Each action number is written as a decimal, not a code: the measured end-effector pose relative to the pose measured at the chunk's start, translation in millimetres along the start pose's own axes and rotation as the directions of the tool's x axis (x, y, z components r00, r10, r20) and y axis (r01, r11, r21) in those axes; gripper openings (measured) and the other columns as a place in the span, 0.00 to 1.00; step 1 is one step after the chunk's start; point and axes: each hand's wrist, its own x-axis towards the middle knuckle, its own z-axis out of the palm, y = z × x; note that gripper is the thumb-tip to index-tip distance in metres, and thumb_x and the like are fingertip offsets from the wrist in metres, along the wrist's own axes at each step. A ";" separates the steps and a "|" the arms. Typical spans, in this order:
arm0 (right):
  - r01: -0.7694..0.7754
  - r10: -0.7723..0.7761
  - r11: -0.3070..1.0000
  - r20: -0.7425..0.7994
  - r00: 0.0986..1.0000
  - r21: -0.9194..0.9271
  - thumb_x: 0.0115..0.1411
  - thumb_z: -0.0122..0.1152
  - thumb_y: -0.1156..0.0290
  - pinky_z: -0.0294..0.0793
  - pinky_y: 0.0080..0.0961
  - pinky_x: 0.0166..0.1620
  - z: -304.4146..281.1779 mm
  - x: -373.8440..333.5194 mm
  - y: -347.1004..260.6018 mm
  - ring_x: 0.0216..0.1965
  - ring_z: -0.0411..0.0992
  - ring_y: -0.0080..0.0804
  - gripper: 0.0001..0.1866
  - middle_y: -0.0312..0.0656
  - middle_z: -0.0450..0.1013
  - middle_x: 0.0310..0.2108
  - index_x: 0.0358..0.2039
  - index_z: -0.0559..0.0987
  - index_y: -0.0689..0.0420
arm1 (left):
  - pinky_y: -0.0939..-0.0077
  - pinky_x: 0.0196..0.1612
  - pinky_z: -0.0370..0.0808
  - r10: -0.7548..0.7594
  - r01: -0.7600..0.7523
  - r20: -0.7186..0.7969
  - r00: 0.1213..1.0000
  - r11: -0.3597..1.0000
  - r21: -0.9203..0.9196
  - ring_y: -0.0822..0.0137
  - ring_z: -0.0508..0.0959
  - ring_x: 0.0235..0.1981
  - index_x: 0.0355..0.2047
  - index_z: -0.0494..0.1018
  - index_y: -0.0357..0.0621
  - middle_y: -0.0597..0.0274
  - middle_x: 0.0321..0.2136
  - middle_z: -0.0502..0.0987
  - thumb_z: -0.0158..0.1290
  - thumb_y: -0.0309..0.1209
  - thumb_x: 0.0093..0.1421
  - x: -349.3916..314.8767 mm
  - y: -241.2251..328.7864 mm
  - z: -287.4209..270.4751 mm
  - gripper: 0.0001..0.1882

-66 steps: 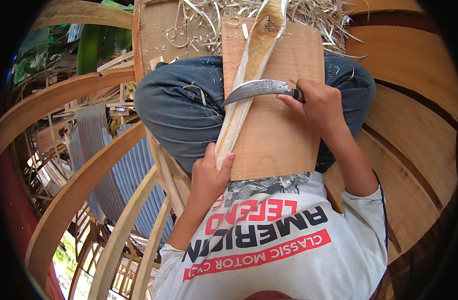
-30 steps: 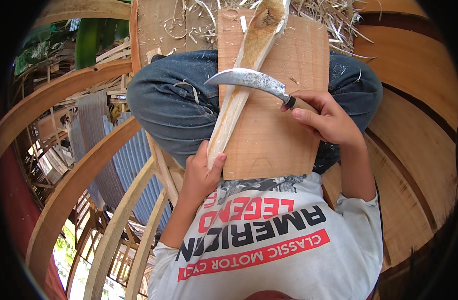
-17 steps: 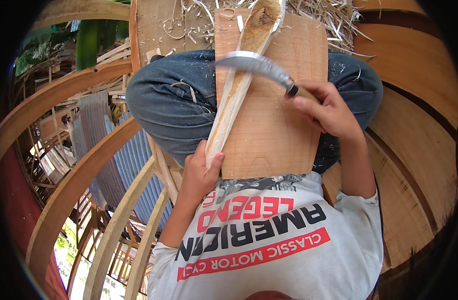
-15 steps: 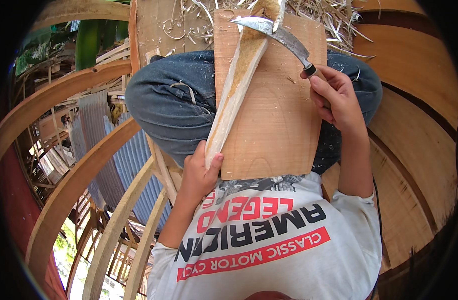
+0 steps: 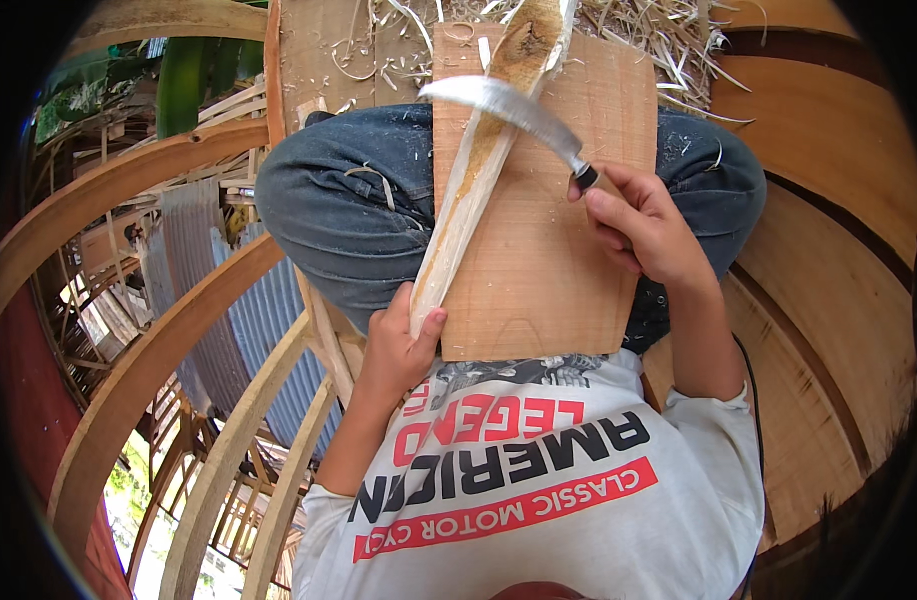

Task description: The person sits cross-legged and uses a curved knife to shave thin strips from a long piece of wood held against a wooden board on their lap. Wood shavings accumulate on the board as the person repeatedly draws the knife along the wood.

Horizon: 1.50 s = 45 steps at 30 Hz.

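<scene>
A long pale strip of wood (image 5: 479, 170) lies slanted on a flat wooden board (image 5: 564, 280) resting on my lap. My left hand (image 5: 399, 345) grips the strip's near end at the board's lower left corner. My right hand (image 5: 644, 225) is closed on the dark handle of a curved knife (image 5: 509, 108). Its bright blade lies across the upper part of the strip, tip pointing left. The strip's far end is brown and hollowed.
Wood shavings (image 5: 659, 35) are piled beyond the board on a plank floor (image 5: 819, 200). My knees in blue jeans (image 5: 349, 200) carry the board. Curved wooden beams (image 5: 159, 340) and corrugated metal sheets (image 5: 249, 320) lie below on the left.
The knife travelled up the strip, away from me, to its far end, then came back down a little toward me. My left hand stayed put on the near end.
</scene>
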 end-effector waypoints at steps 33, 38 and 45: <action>0.162 -0.195 0.960 -0.131 0.972 -0.228 0.62 0.55 0.69 0.52 0.11 0.16 -6.3 -7.8 -8.7 0.14 0.55 0.09 0.11 0.25 0.61 0.15 0.40 0.76 0.64 | 0.66 0.28 0.72 0.023 -0.022 0.030 0.999 0.999 -0.043 0.42 0.78 0.26 0.36 0.68 0.32 0.40 0.20 0.73 0.51 0.39 0.60 4.9 -16.1 -3.5 0.18; 0.191 -0.233 0.957 -0.185 0.955 -0.217 0.62 0.56 0.70 0.52 0.11 0.17 2.7 -6.5 0.7 0.15 0.57 0.10 0.11 0.27 0.63 0.16 0.39 0.77 0.65 | 0.66 0.27 0.71 0.036 -0.035 0.010 0.999 0.997 -0.061 0.42 0.77 0.25 0.35 0.68 0.32 0.40 0.19 0.72 0.51 0.39 0.60 5.2 -17.2 -1.8 0.18; 0.330 -0.380 0.924 -0.359 0.852 -0.195 0.60 0.58 0.74 0.58 0.10 0.23 7.9 -2.6 7.3 0.21 0.62 0.11 0.11 0.30 0.69 0.23 0.41 0.76 0.67 | 0.65 0.26 0.71 0.023 -0.020 0.036 0.999 0.996 -0.083 0.42 0.77 0.24 0.36 0.68 0.31 0.39 0.18 0.71 0.52 0.40 0.60 6.9 -15.5 -4.0 0.19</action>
